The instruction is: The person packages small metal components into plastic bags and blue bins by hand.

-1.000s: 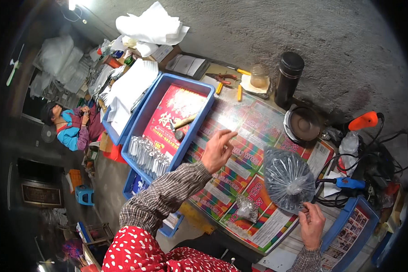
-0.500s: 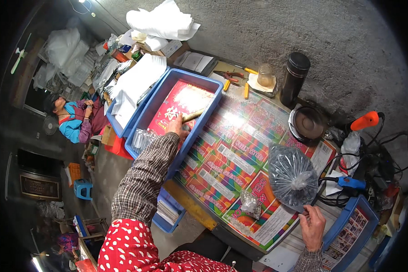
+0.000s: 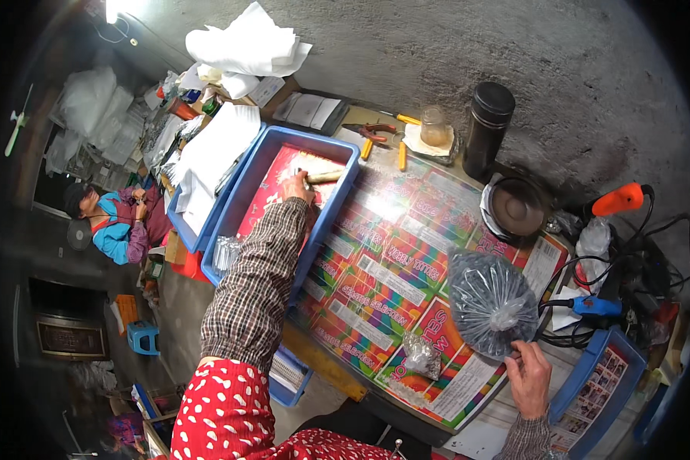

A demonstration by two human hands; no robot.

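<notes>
My left hand [image 3: 296, 188] reaches into the blue bin [image 3: 343, 165] at the table's left side and closes on a short wooden stick [image 3: 323, 177] lying over the red sheet in the bin. My right hand [image 3: 530, 377] rests at the table's near right edge, fingers pinching the lower rim of a clear plastic bag [image 3: 489, 302] full of small dark pieces. A smaller clear packet [image 3: 422, 354] lies on the colourful table cover [image 3: 383, 261] between my arms.
A black flask [image 3: 488, 127], a glass jar [image 3: 435, 126], orange-handled pliers [image 3: 376, 134] and a round black dish [image 3: 518, 205] stand along the far edge. Cables and an orange-handled tool [image 3: 621, 199] crowd the right. A second blue bin [image 3: 199, 234] holds white papers. Another person [image 3: 119, 222] sits at left.
My left hand went from the middle of the table cover into the blue bin and onto the wooden stick. My right hand stayed at the bag.
</notes>
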